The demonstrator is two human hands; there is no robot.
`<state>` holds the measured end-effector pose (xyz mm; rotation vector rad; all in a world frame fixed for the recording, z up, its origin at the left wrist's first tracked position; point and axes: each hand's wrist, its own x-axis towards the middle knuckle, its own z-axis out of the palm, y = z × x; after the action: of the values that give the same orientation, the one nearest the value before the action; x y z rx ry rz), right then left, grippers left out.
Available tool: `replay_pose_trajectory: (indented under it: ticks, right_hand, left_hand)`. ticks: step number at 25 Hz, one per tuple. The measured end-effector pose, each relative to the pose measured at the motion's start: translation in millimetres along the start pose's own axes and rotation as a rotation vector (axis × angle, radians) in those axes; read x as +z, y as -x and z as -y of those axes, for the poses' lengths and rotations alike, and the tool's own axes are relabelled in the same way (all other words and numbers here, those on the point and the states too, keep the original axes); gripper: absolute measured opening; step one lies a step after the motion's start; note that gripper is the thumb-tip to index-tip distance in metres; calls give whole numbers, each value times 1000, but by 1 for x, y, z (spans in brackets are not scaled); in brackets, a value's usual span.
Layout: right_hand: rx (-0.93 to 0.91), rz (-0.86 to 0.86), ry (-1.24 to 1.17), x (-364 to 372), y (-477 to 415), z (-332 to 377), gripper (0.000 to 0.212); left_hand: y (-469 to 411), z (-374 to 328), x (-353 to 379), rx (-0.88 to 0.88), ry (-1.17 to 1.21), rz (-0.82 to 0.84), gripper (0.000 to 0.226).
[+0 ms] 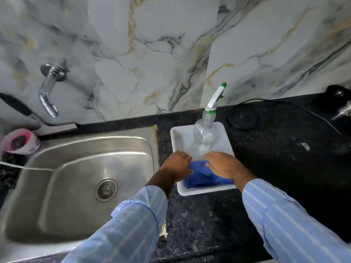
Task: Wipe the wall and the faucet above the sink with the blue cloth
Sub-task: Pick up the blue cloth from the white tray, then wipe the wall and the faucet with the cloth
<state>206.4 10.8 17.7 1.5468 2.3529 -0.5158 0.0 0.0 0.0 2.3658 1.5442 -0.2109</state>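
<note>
- Under both hands: crumpled blue cloth (pixel 204 176), lying in the near half of a shallow white square plastic tray (pixel 206 191) on the black speckled stone counter (pixel 266 158).
- Step, as I read it: pickup of the cloth. No wiping yet; cloth is not yet lifted out of the tray.
- Left hand (pixel 177 165): on the cloth's left edge, fingers curled down over the fabric, half closed. Whether it actually pinches the cloth I cannot tell; fingertips are hidden.
- Right hand (pixel 223 164): lies flat over the cloth's top right, fingers together and pointing left, loosely extended, touching fabric, not closed round it.
- Just beyond the fingertips: clear plastic spray bottle with a white-and-green trigger head (pixel 204 137), upright in the far half of the same tray. Risk of knocking it when lifting.
- Next move needs: a gathered grip on the cloth, lift clear of the tray rim, then carry up and left.
- Targets: chrome wall-mounted faucet (pixel 49 88), well to the far left of the left hand, over the stainless steel sink (pixel 79 179); grey-veined marble wall (pixel 152 54) beyond both hands.
</note>
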Motion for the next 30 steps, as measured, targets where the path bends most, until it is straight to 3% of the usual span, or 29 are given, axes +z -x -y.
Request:
replay_pose_trajectory:
  ticks: [3, 6, 13, 18, 24, 28, 30]
  right_hand:
    - [74, 24, 87, 26, -7, -22, 33]
    - [99, -11, 141, 35, -9, -27, 26]
    - [155, 101, 141, 5, -12, -17, 26]
    - [192, 200, 126, -44, -4, 6, 33]
    - [142, 39, 175, -131, 7, 74, 30]
    - [51, -52, 254, -195, 10, 131, 9]
    - [26, -133, 225, -225, 6, 159, 11]
  left_hand:
    - [-16, -12, 22, 29, -217, 19, 45]
    - [-23, -18, 28, 26, -239, -25, 38]
    - [-19, -15, -2, 10, 222, 79, 27]
    - [7, 5, -51, -32, 433, -61, 24]
    - [55, 53, -127, -47, 502, -316, 23]
    - [94, 96, -181, -106, 491, -434, 23]
    - [115, 122, -207, -134, 467, -506, 24]
